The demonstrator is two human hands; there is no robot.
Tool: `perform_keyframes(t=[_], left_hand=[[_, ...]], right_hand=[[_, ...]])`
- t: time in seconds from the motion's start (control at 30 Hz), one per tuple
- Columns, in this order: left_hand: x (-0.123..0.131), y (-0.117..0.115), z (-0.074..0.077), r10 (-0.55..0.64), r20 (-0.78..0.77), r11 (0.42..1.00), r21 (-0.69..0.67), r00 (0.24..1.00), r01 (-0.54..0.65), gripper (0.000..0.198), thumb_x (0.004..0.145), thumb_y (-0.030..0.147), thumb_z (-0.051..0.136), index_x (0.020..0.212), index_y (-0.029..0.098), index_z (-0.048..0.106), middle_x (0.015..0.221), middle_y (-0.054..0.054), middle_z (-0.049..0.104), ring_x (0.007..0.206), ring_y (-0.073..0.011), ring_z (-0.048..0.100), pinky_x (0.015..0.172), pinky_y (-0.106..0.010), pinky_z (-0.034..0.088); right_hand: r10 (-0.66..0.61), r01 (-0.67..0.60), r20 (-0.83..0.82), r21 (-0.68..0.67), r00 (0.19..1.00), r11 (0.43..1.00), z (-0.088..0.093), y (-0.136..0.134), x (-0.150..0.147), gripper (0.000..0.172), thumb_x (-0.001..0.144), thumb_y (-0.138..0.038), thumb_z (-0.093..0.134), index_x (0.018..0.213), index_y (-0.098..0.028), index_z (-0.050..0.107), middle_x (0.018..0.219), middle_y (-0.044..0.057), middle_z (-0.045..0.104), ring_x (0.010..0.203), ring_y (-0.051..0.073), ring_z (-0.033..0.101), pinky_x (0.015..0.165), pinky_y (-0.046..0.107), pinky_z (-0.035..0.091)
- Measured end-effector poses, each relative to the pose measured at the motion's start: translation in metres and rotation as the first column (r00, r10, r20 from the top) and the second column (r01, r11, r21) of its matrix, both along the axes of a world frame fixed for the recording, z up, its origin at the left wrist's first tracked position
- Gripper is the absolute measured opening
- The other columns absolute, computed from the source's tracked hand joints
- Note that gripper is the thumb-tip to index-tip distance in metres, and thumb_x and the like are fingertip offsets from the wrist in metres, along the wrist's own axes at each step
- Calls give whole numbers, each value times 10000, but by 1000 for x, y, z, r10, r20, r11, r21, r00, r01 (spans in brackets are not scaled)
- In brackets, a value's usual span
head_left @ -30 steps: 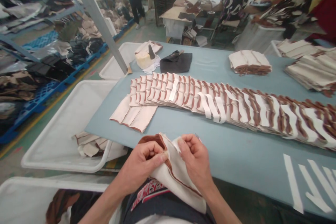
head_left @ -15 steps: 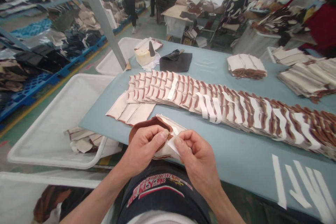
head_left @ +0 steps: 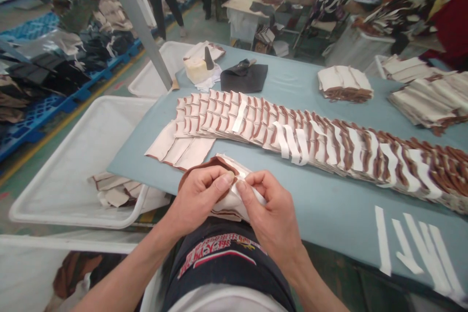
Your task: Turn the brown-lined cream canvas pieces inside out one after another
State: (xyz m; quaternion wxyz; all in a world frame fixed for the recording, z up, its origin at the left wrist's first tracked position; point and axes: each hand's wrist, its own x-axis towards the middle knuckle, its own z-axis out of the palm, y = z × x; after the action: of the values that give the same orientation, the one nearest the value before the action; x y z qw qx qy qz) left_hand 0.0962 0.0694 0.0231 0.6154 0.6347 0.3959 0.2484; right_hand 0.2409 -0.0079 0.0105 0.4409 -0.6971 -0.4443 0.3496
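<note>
My left hand (head_left: 199, 197) and my right hand (head_left: 268, 214) meet at the near edge of the blue table (head_left: 329, 209). Both pinch a folded cream fabric piece with a brown edge (head_left: 228, 202), thumbs close together on its top fold. Just beyond it lies a long overlapping row of cream and brown pieces (head_left: 310, 139), some with white strips across them. Three plain cream pieces (head_left: 179, 148) lie at the row's left end.
Loose white strips (head_left: 413, 246) lie at the table's near right. Stacks of pieces (head_left: 345, 83) and a black cloth (head_left: 244, 78) sit farther back. White bins (head_left: 80, 165) stand left of the table, one holding scraps. People stand in the aisle behind.
The fabric piece came up from my lap to the table edge and is folded smaller. Both hands moved closer together on it.
</note>
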Motion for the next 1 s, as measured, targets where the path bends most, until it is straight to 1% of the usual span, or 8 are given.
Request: perform_keyframes(t=[0.13,0.3,0.43,0.63,0.73,0.8,0.87,1.0], left_hand=[[-1,2,-4,-1,-26,1000,21,1000,2,429,957,435,543,626,185,432,589,55,339,544,-86,283,493,-219,243],[1,2,-6,15,-44,997,73,999,-12,393,986,410,512,672,176,487,619,48,379,557,-92,319,506,-218,266],[1,1,-6,13,-39,998,66,999,-10,372,990,413,514,713,164,537,651,35,454,591,-101,385,545,-212,326],[-4,3,-2,-58,-18,994,-93,998,56,212,840,337,642,843,126,655,787,-19,616,704,-137,533,649,-231,441],[-2,2,-1,-13,-43,997,-76,999,10,185,797,307,614,826,127,650,744,-8,611,672,-130,526,626,-227,426],[0,-1,-2,43,-70,998,-32,997,-45,150,770,289,587,758,144,618,664,20,558,605,-111,472,570,-216,381],[2,-5,-3,78,-82,997,20,994,-77,121,754,270,565,709,159,587,612,42,504,559,-99,426,533,-211,345],[3,-12,-5,108,-110,984,153,988,-90,97,766,202,520,683,169,559,611,46,502,561,-98,431,533,-212,337]], right_hand=[[12,-9,109,-24,994,1000,2,4,3,268,922,-480,600,798,-243,583,614,-7,640,559,166,542,534,264,383],[61,-60,15,-66,998,996,-3,11,8,280,901,-506,595,820,-239,575,550,-48,569,509,143,498,527,254,362],[82,-82,-4,-53,997,995,-7,15,9,274,899,-486,584,802,-230,574,563,-47,577,517,137,504,552,257,373],[77,-77,-20,-9,997,997,-8,12,7,260,898,-465,608,805,-223,586,558,-52,559,506,127,475,517,245,344],[72,-72,-31,-3,997,997,-10,11,5,265,901,-465,621,809,-219,594,549,-62,513,499,117,439,506,239,325],[84,-86,-112,-14,990,996,-12,11,5,279,894,-476,637,811,-215,584,544,-70,486,497,109,413,496,231,308],[125,-141,-287,-35,950,989,-14,11,5,326,878,-517,659,818,-212,559,552,-77,476,491,97,387,484,221,289],[190,-288,-623,-59,759,956,-18,14,9,494,785,-647,743,809,-214,506,592,-81,479,493,78,358,464,196,280]])
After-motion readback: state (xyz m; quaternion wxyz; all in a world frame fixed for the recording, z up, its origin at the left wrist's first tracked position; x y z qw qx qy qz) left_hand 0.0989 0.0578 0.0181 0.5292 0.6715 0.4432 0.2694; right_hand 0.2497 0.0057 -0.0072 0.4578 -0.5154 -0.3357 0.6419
